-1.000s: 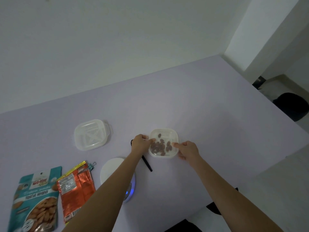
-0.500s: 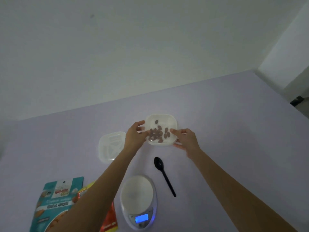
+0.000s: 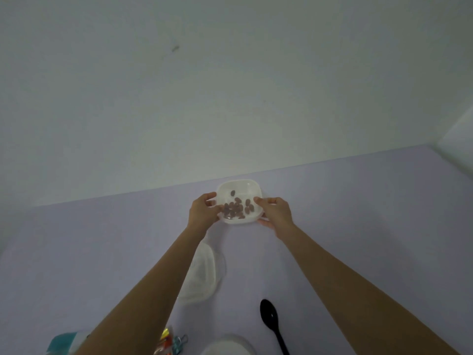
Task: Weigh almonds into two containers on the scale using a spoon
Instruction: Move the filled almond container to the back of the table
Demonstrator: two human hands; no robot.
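The white container point(image 3: 240, 183) of almonds point(image 3: 236, 208) is at the far edge of the purple table point(image 3: 358, 213), held by 2 hands. The left hand point(image 3: 203, 211) curls its fingers round the left rim, and the right hand point(image 3: 276, 212) pinches the right rim. Nearer the person than this container lie a 2nd container point(image 3: 206, 272), partly hidden by the left forearm, the black spoon point(image 3: 270, 319) and the scale point(image 3: 227, 348).

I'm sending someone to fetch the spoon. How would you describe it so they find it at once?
On the lilac table, look between the person's forearms. The spoon lies right of a white container and beside the scale; it is the only black thing, with a long thin handle.
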